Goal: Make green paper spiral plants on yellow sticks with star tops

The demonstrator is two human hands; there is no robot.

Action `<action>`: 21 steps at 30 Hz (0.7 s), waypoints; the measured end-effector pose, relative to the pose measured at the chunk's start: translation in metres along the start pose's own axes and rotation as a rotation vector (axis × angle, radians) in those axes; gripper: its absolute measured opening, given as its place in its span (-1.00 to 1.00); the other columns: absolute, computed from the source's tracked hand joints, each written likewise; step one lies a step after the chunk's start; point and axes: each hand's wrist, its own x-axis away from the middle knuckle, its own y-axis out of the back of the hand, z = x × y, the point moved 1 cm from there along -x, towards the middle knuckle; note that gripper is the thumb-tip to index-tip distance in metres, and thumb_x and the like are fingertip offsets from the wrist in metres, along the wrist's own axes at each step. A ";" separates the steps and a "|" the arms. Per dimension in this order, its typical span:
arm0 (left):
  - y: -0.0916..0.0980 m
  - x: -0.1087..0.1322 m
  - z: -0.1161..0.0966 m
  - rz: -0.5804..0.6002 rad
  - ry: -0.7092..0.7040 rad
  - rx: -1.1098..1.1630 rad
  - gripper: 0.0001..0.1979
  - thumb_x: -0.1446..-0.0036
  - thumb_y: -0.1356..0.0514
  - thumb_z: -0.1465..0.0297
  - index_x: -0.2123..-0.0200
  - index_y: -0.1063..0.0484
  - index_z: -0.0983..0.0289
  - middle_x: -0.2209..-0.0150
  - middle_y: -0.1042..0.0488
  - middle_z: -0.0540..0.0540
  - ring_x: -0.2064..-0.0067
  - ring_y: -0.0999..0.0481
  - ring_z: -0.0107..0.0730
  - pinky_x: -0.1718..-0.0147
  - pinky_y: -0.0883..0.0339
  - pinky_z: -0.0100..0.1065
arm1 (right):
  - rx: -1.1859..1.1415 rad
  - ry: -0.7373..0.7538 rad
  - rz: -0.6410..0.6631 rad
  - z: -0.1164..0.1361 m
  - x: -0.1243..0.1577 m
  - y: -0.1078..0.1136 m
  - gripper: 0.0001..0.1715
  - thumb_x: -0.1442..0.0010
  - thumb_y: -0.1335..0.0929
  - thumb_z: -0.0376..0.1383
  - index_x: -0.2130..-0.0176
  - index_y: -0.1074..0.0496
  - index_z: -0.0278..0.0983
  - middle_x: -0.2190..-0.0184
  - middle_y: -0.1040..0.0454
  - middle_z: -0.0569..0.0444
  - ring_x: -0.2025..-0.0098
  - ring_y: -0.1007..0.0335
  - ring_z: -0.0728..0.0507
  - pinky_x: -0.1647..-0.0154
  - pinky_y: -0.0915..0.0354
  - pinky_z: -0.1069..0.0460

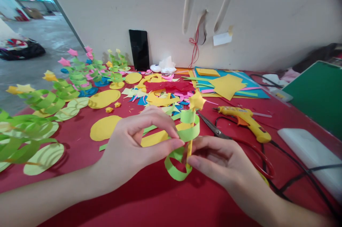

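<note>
My right hand [217,157] pinches the lower part of a thin yellow paper stick [189,148], held upright above the red table. A folded yellow paper star [197,101] tops the stick. Around it winds a green paper strip [176,173] in loose loops. My left hand [149,138] has thumb and forefinger closed on the strip's middle loop, left of the stick. Behind my hands lie a yellow paper disc [103,128] and two tiny yellow stars [113,107]. Scissors [219,132] with red handles lie just beyond my right hand, partly hidden by it.
Finished paper spiral trees [44,100] on round bases line the left side. A yellow glue gun [244,118] with its black cable lies at right, near a white power bank-like block [310,159]. Paper scraps [160,95], coloured sheets [227,84] and a black phone [139,49] stand toward the wall.
</note>
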 end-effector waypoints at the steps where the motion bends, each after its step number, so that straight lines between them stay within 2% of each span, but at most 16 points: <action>1: 0.000 0.001 0.000 0.003 0.003 -0.010 -0.88 0.06 -0.28 0.50 0.52 -0.40 0.19 0.48 -0.41 -0.04 0.34 -0.38 -0.40 0.27 -0.30 -0.33 | -0.002 -0.006 -0.001 0.000 0.000 0.000 -0.87 0.06 -0.43 -0.29 0.46 -0.42 -0.30 0.50 -0.40 0.13 0.44 -0.28 0.04 0.41 -0.22 0.16; 9: -0.002 0.003 0.002 -0.018 0.077 0.037 -0.77 0.07 -0.28 0.49 0.50 -0.22 0.24 0.38 -0.36 -0.01 0.25 -0.38 -0.43 0.28 -0.32 -0.44 | -0.027 -0.007 -0.017 -0.001 -0.003 -0.002 -0.89 0.09 -0.43 -0.33 0.49 -0.41 -0.30 0.55 -0.37 0.17 0.49 -0.23 0.06 0.45 -0.19 0.18; 16: -0.004 0.003 0.000 -0.069 0.072 0.014 -0.72 0.09 -0.29 0.42 0.43 -0.17 0.21 0.37 -0.17 -0.04 0.28 -0.22 -0.47 0.26 -0.23 -0.48 | -0.035 0.005 -0.011 -0.007 -0.004 -0.004 -0.88 0.14 -0.45 -0.36 0.49 -0.44 -0.27 0.52 -0.42 0.18 0.46 -0.26 0.05 0.42 -0.21 0.17; 21: -0.007 0.008 -0.004 -0.053 0.128 0.055 -0.69 0.08 -0.28 0.45 0.41 -0.12 0.19 0.37 -0.15 -0.05 0.34 -0.21 -0.50 0.41 -0.24 -0.51 | -0.028 0.004 0.004 -0.015 -0.002 -0.006 -0.88 0.14 -0.45 -0.34 0.46 -0.46 -0.25 0.51 -0.43 0.17 0.45 -0.26 0.03 0.41 -0.23 0.16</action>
